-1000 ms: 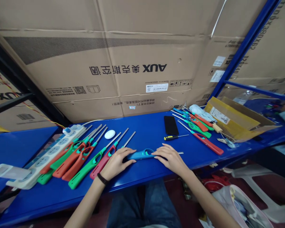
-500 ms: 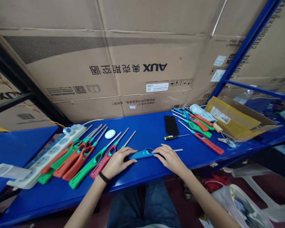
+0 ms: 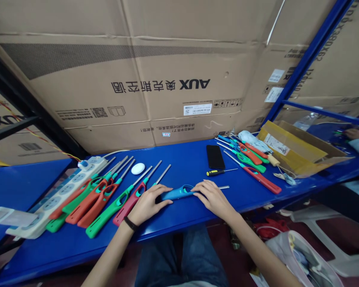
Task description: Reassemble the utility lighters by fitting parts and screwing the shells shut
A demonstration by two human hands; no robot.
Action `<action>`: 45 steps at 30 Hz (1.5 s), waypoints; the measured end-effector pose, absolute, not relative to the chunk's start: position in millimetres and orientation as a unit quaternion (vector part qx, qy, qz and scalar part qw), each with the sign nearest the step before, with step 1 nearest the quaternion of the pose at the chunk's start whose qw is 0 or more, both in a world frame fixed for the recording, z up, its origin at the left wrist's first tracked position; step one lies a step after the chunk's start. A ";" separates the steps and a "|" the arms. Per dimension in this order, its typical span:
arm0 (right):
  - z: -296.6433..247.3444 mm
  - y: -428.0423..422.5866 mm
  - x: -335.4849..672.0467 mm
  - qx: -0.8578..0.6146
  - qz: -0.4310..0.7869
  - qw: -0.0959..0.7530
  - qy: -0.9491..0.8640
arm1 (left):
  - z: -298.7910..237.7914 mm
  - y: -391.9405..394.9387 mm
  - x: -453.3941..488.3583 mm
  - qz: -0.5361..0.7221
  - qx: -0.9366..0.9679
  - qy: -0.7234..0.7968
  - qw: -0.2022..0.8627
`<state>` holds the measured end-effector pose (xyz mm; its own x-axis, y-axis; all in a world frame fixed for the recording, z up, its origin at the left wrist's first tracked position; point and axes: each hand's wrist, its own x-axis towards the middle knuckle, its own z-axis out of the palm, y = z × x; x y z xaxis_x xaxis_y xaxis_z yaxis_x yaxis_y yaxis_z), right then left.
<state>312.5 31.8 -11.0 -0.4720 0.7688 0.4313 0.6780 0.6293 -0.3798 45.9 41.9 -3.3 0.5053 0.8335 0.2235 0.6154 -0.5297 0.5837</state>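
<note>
A blue gas lighter (image 3: 178,193) lies crosswise near the front edge of the blue table, its metal tube pointing right. My left hand (image 3: 152,201) grips the handle end, thumb and fingers closed on it. My right hand (image 3: 211,197) pinches the lighter where the handle meets the tube, and its fingers cover that part. Just left of my left hand, a red lighter (image 3: 131,201) and a green lighter (image 3: 109,213) lie side by side. Another tube sticks out behind my left hand; its handle is hidden.
Several orange and green lighters (image 3: 86,203) lean beside a white power strip (image 3: 60,195). A white oval object (image 3: 138,168), a black phone (image 3: 215,157) and a screwdriver (image 3: 217,172) lie behind. To the right are more lighters (image 3: 261,179) and a yellow carton (image 3: 290,149). A person's hand (image 3: 357,133) shows far right.
Both hands keep the same hold on the blue lighter, which has barely moved. The view has shifted very slightly. At far right, the other person's hand has shifted a little.
</note>
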 end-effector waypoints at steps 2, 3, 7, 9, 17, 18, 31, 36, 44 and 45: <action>-11.9 31.6 311.9 -0.425 0.079 0.288 -0.854 | -3.4 41.8 45.9 0.246 0.840 0.432 0.218; -12.8 31.5 311.7 -0.427 0.078 0.288 -0.854 | -3.5 41.7 45.8 0.246 0.840 0.432 0.216; -17.1 31.3 312.0 -0.432 0.078 0.291 -0.850 | -4.8 41.4 45.2 0.240 0.844 0.434 0.206; -18.5 31.6 312.7 -0.434 0.082 0.295 -0.847 | -5.6 41.6 45.1 0.237 0.845 0.436 0.198; -18.7 30.2 309.9 -0.459 0.105 0.283 -0.836 | -2.5 42.7 46.7 0.203 0.858 0.445 0.154; -19.0 29.3 309.1 -0.455 0.109 0.285 -0.837 | -2.0 42.2 47.0 0.196 0.864 0.441 0.145; -19.5 24.4 319.2 -0.418 0.078 0.278 -0.861 | -4.5 20.2 58.0 0.192 0.907 0.372 0.052; -11.3 19.2 322.9 -0.412 0.096 0.266 -0.866 | -3.4 17.8 57.6 0.205 0.907 0.364 0.054; 8.7 14.7 298.7 -0.410 -0.086 0.284 -0.863 | 5.4 -1.8 84.6 0.250 0.867 0.398 0.163; 8.2 15.5 295.3 -0.400 -0.130 0.306 -0.854 | 5.8 -6.1 89.8 0.257 0.859 0.406 0.178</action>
<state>295.3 15.5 8.2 -0.4933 0.6038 0.6262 0.7623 0.6468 -0.0231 89.8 -6.1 5.8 0.5391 0.7881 0.2970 0.6054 -0.6078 0.5139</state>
